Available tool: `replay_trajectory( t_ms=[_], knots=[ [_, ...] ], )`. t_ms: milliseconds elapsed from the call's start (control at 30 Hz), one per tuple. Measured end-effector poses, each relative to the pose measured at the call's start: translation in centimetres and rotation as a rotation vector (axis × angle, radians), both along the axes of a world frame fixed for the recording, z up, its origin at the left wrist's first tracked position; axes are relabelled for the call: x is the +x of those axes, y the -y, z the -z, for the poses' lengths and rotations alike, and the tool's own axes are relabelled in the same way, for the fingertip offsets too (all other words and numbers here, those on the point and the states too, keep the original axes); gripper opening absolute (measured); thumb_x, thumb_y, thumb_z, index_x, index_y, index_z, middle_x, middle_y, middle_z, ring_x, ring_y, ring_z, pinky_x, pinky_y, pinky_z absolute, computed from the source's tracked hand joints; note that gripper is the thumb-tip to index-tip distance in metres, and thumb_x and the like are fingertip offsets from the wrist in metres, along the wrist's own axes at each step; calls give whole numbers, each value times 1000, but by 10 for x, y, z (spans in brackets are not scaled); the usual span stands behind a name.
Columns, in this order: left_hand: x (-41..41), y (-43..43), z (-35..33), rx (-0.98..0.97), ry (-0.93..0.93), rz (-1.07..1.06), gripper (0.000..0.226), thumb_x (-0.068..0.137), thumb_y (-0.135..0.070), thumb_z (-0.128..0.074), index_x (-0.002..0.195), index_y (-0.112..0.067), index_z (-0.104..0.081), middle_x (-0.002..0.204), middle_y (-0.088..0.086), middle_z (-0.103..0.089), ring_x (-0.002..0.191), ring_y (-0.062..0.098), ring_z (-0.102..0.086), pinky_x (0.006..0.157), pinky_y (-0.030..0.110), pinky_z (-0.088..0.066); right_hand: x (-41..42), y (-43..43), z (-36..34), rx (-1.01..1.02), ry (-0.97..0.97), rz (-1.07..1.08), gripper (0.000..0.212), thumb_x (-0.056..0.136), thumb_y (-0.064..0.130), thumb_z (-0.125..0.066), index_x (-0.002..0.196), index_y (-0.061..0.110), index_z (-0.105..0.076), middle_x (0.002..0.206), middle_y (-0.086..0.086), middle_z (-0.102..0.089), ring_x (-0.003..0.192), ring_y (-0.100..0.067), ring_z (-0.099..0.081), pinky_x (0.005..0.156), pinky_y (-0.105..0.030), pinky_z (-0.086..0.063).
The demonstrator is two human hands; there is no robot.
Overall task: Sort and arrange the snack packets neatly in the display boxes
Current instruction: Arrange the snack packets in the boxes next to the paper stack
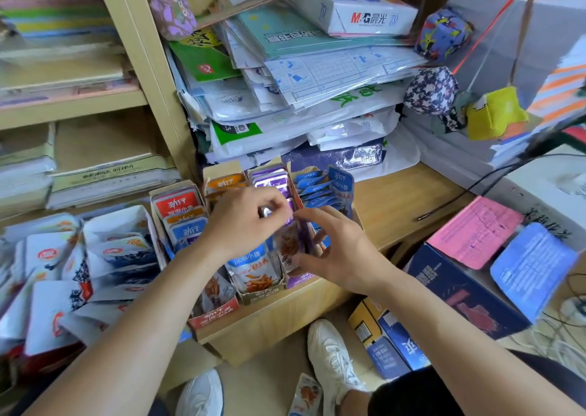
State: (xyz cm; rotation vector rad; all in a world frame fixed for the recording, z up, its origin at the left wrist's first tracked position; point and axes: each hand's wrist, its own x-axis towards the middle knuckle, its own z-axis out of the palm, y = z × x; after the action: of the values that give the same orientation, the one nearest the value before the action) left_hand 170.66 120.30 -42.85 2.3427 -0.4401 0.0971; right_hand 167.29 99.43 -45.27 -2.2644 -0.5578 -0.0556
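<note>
Pinching the top edge of a purple snack packet (290, 244) with curled left fingers (279, 201); gripping its side between right fingers (317, 217) and thumb, at the purple display box (299, 279). Likely light, limp and slick, being foil: best taken at the flat sealed edge. Hemmed in by neighbouring boxes (258, 296) on both sides and a paper stack (285, 114) behind; open table (409, 199) further right, table lip close in front

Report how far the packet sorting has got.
Looks done: the blue packets stand filed in their box. In hand: left hand and right hand grip the purple packets in their box. Left: the red box mixes colours, white packets lie heaped, and one packet lies on the floor.
</note>
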Motion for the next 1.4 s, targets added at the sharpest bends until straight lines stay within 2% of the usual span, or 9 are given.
replay_trajectory(
  t_ms=[167, 300, 533, 633, 733, 900, 1033, 1233, 1400],
  knots=[
    [5, 2, 4, 582, 193, -91, 47, 98, -42, -50, 141, -25, -56, 139, -8, -60, 126, 18, -46, 101, 39, -35, 5, 14, -5, 26, 15, 100, 54, 84, 12, -72, 134, 21, -55, 120, 2, -63, 99, -11, -62, 77, -33, -60],
    [2, 7, 10, 727, 127, -76, 61, 93, -53, -31, 141, -24, -55, 130, -8, -65, 125, 20, -40, 100, 43, -29, 3, 18, -5, 54, -45, 113, 76, 84, 8, -69, 151, 29, -39, 129, 1, -54, 109, -16, -60, 81, -37, -60],
    [-9, -6, -13, 197, -189, 209, 17, 93, -45, -61, 103, -45, -75, 90, -21, -63, 100, -22, -40, 96, 35, -22, -1, 20, -5, -24, -61, 45, 84, 83, 7, -68, 153, 37, -34, 132, 9, -46, 113, -10, -53, 82, -26, -53],
    [-12, -19, -18, 145, -379, 374, 27, 81, -54, -53, 98, -56, -73, 102, -22, -71, 107, 1, -58, 109, 48, -31, -1, 22, -3, -139, -88, -89, 79, 81, 6, -69, 149, 37, -41, 134, 11, -39, 110, -6, -52, 79, -14, -49],
    [-8, -18, -11, 11, -260, 240, 30, 84, -43, -56, 104, -41, -78, 102, -12, -75, 97, 19, -65, 92, 48, -48, -4, 20, -1, -190, -70, -109, 55, 84, 14, -71, 133, 33, -57, 134, 10, -36, 117, -15, -51, 86, -27, -56],
    [5, -9, 8, 651, 96, -58, 74, 89, -60, -26, 155, -27, -34, 162, -6, -32, 141, 18, -29, 107, 45, -19, -2, 23, -6, -199, -84, -71, 36, 85, 46, -74, 118, 33, -65, 129, 9, -41, 118, -15, -51, 87, -32, -57],
    [10, -1, 17, 683, 76, -89, 70, 96, -58, -31, 156, -22, -27, 148, -3, -47, 131, 19, -30, 96, 43, -19, -2, 20, -3, -195, -39, -23, 36, 84, 49, -71, 113, 29, -70, 122, 5, -48, 110, -15, -54, 84, -35, -56],
    [2, -4, 5, 374, -17, 42, 45, 80, -53, -45, 118, -44, -68, 105, -23, -58, 109, 13, -36, 80, 37, -16, -4, 12, 4, -43, -4, 42, 34, 87, 41, -73, 117, 27, -63, 117, 8, -53, 103, -11, -58, 84, -37, -56],
    [-13, -23, -1, 95, -220, 214, 27, 77, -53, -46, 86, -64, -69, 105, -14, -61, 112, -5, -43, 105, 40, -21, -6, 9, 2, 1, -53, 52, 70, 85, 40, -74, 145, 43, -38, 132, 11, -51, 117, -11, -56, 96, -33, -52]
  ],
)
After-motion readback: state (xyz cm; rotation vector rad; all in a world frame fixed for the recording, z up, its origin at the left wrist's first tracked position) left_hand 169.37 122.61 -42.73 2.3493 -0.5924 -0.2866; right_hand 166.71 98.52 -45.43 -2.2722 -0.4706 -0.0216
